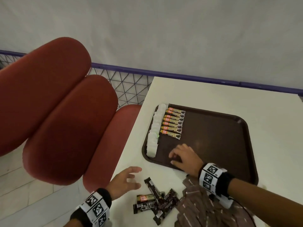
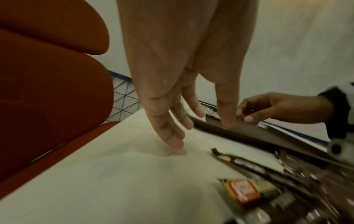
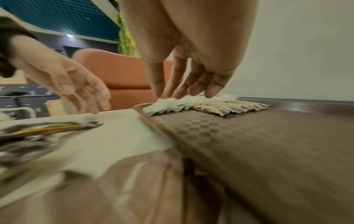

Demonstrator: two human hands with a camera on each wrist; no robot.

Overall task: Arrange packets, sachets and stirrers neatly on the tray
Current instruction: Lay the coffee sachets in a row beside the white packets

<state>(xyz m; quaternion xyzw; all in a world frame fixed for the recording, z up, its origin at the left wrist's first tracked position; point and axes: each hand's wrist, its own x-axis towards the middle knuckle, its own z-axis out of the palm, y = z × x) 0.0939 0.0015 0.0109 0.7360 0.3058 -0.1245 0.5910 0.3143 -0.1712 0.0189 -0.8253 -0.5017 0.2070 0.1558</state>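
Observation:
The brown tray point(image 1: 213, 145) lies on the white table point(image 1: 205, 94). Along its left edge runs a row of white sachets point(image 1: 154, 131), with a row of gold coffee stick packets point(image 1: 173, 122) beside it. My right hand point(image 1: 173, 158) hovers over the tray's near left corner, fingers loosely bent and empty. In the right wrist view its fingers point(image 3: 210, 91) hang just in front of the white sachets point(image 3: 182, 103). My left hand point(image 1: 136, 176) is spread open over the table, left of a loose pile of dark stick packets point(image 1: 155, 200); a fingertip point(image 2: 178, 145) touches the table.
Brown paper packets point(image 1: 205, 208) are heaped under my right forearm at the table's near edge. Red padded seat cushions point(image 1: 57, 112) stand close to the table's left edge. A wire mesh fence with a purple rail point(image 1: 127, 89) runs behind.

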